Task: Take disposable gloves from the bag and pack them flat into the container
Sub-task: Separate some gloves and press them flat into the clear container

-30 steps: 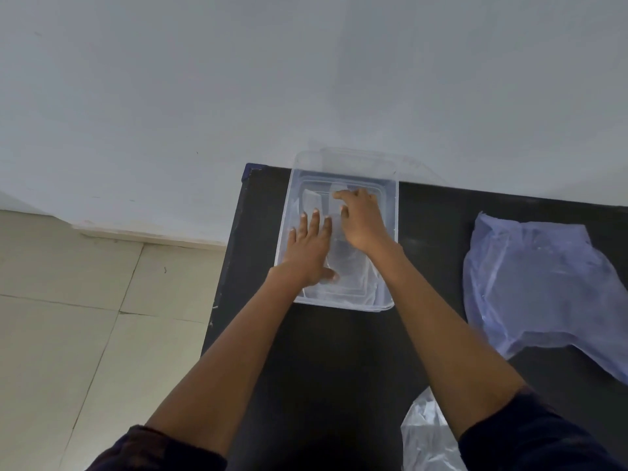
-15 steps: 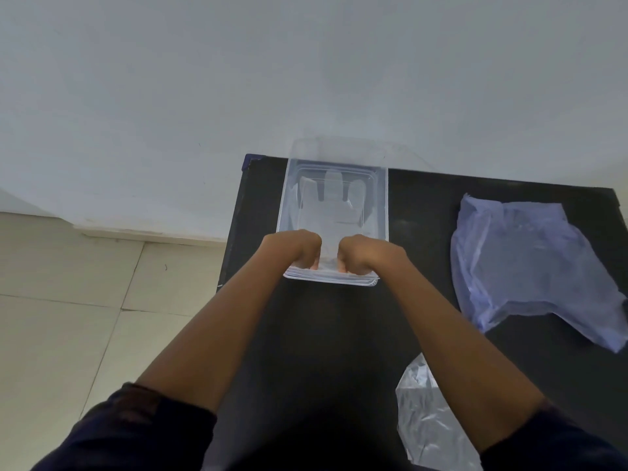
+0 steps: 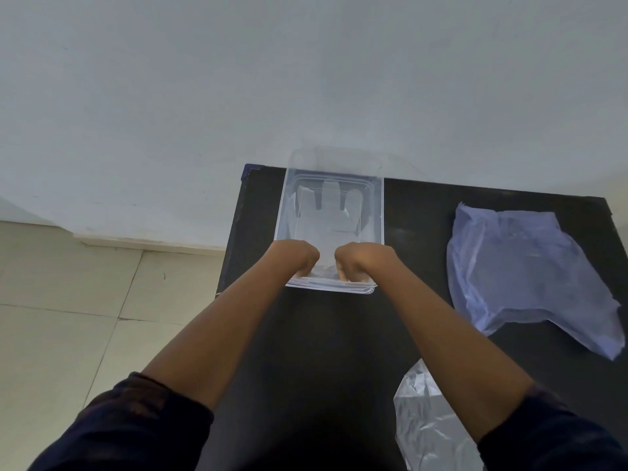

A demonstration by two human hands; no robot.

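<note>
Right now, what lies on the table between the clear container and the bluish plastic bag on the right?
Nothing: in the head view, only bare black table separates the clear container from the bluish plastic bag.

Black table against a plain white wall, beige tiled floor on the left side, pale skirting strip where wall meets floor

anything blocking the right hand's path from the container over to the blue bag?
Nothing visible. The right hand is at the container's near end; only bare black table lies between it and the blue bag. The clear bag lies nearer the person, off that line.
</note>
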